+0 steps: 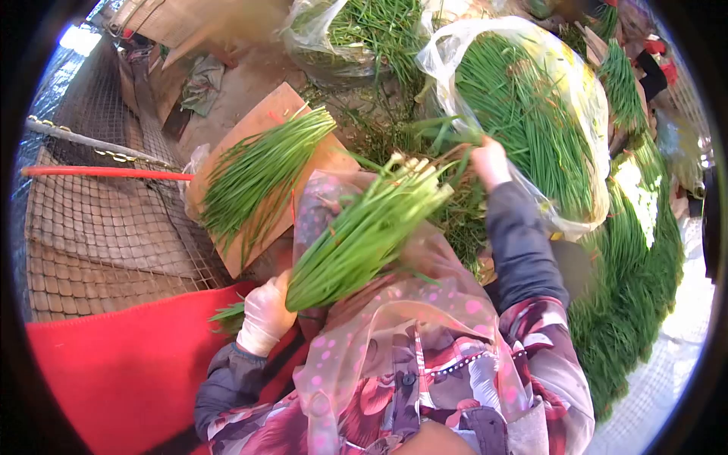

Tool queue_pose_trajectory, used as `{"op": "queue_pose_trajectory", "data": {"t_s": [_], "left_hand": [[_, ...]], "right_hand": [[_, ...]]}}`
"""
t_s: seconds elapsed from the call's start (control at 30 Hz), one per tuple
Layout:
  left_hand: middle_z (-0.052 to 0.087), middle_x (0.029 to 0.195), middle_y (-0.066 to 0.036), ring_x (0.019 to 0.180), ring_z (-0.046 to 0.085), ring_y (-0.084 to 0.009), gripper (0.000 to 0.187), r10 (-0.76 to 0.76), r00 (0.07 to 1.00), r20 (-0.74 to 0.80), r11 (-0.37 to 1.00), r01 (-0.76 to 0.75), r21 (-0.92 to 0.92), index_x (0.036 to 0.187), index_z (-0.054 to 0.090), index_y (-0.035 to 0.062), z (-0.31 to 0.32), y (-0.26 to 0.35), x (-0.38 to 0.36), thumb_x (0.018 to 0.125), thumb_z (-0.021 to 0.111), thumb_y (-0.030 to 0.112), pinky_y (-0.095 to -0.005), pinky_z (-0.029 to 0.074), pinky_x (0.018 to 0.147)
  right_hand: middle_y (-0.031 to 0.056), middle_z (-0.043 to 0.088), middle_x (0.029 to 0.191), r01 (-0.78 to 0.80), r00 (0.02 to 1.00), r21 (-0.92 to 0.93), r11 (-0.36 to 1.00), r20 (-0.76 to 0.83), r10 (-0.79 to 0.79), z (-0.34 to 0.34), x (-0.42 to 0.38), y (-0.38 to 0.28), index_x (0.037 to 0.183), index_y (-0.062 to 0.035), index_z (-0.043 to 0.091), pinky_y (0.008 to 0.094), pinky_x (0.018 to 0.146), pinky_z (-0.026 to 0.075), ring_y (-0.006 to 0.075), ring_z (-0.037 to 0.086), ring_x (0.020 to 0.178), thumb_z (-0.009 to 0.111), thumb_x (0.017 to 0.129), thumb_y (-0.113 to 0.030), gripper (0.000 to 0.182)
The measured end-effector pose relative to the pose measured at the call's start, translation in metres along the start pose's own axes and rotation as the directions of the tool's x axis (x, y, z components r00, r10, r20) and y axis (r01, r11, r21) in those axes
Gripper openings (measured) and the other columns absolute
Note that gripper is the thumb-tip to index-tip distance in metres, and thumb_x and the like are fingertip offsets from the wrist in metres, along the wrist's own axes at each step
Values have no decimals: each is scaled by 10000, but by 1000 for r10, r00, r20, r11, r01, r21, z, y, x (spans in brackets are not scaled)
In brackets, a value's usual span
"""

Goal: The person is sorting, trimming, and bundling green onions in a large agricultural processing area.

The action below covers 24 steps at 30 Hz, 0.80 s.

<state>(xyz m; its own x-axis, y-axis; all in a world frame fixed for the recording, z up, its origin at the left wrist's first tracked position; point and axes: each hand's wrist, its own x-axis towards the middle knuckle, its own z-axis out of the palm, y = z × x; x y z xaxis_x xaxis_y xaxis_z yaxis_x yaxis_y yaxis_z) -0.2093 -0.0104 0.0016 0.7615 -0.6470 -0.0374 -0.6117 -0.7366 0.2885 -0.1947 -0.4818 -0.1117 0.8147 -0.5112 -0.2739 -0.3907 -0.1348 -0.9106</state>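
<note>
My left hand [267, 315], in a pale glove or wrap, is closed around the leafy end of a bunch of chives [364, 235]. The bunch slants over my lap, its pale cut stems pointing up and to the right. Beyond those stems my right hand [491, 163] is closed on a few loose chive leaves [447, 135], slightly blurred, that trail to the left. Another bunch of chives [262, 171] lies on a tan board [280, 106] ahead and to the left. A sheer apron with pink dots [455, 303] covers my lap.
A clear plastic bag [447, 61] full of chives stands ahead right, with another bag [303, 38] of greens behind. Chives are heaped [629, 326] along my right. At left are netting [98, 235], a red bar [106, 173] and red cloth [114, 364]. Trimmings [462, 220] litter the ground.
</note>
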Motion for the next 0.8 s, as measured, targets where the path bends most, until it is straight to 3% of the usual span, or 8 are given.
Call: {"op": "queue_pose_trajectory", "data": {"t_s": [0.07, 0.1, 0.13, 0.37, 0.57, 0.63, 0.7, 0.8], "left_hand": [[599, 739, -151, 650, 608, -356, 387, 22, 1000, 6, 999, -22, 33, 1121, 576, 74, -2, 0, 2, 753, 663, 158, -448, 489, 581], [587, 719, -142, 622, 599, -346, 394, 51, 999, 17, 996, -52, 65, 1123, 575, 70, -3, 1, 3, 750, 664, 165, -444, 483, 563], [576, 726, -132, 622, 589, -338, 427, 74, 997, 35, 991, -77, 108, 1125, 570, 49, -4, 2, 7, 725, 668, 164, -434, 478, 566], [558, 745, -112, 664, 585, -299, 437, 135, 988, 79, 966, -149, 210, 1131, 571, 27, -4, -1, 4, 707, 634, 117, -400, 461, 588], [550, 753, -101, 671, 578, -281, 459, 161, 982, 101, 959, -180, 218, 1127, 574, 21, -7, -1, 7, 674, 620, 84, -386, 437, 591], [547, 757, -97, 676, 577, -273, 473, 154, 981, 117, 960, -177, 218, 1142, 575, 20, -8, -1, 8, 674, 611, 79, -378, 429, 593], [543, 750, -90, 667, 574, -263, 489, 178, 980, 85, 948, -194, 251, 1169, 576, 20, -7, 0, 8, 683, 602, 71, -374, 428, 590], [542, 750, -82, 661, 570, -255, 492, 158, 985, 74, 957, -171, 236, 1187, 579, 22, -4, -5, -1, 697, 588, 69, -370, 424, 587]], "right_hand": [[119, 665, 788, -38, 979, 44, 998, 202, 29, -17, -3, -21, 1076, -27, 644, 335, 605, 510, 224, 630, 644, 662, 817, -171, 296], [135, 670, 867, 575, 796, -98, 812, 296, -528, 1, 29, 24, 1129, -45, 630, 340, 733, 510, 225, 642, 804, 684, 815, -213, 360], [141, 672, 941, 326, 897, -408, 853, 417, -143, 8, -38, -58, 1138, -65, 634, 341, 830, 487, 243, 629, 923, 707, 793, -253, 400], [147, 666, 968, 516, 708, -203, 832, 648, -280, 62, -30, -22, 1024, -106, 695, 378, 862, 487, 310, 622, 959, 760, 712, -360, 408], [95, 555, 1308, 818, 564, -417, 396, 719, -407, 44, -53, -49, 1159, -91, 652, 466, 1085, 295, 293, 401, 1288, 727, 762, -246, 433], [86, 553, 1315, 802, 558, -308, 512, 690, -460, 50, -50, -36, 1203, -110, 626, 453, 1033, 366, 264, 453, 1256, 654, 821, -164, 387], [94, 637, 1179, 182, 780, -270, 946, 625, 28, 48, -54, -32, 1185, -94, 635, 408, 914, 465, 220, 588, 1086, 576, 865, -84, 326], [52, 668, 790, -109, 970, 104, 989, 230, 82, 29, -36, -31, 1029, -27, 685, 288, 640, 496, 138, 620, 703, 602, 896, -121, 183]]}}
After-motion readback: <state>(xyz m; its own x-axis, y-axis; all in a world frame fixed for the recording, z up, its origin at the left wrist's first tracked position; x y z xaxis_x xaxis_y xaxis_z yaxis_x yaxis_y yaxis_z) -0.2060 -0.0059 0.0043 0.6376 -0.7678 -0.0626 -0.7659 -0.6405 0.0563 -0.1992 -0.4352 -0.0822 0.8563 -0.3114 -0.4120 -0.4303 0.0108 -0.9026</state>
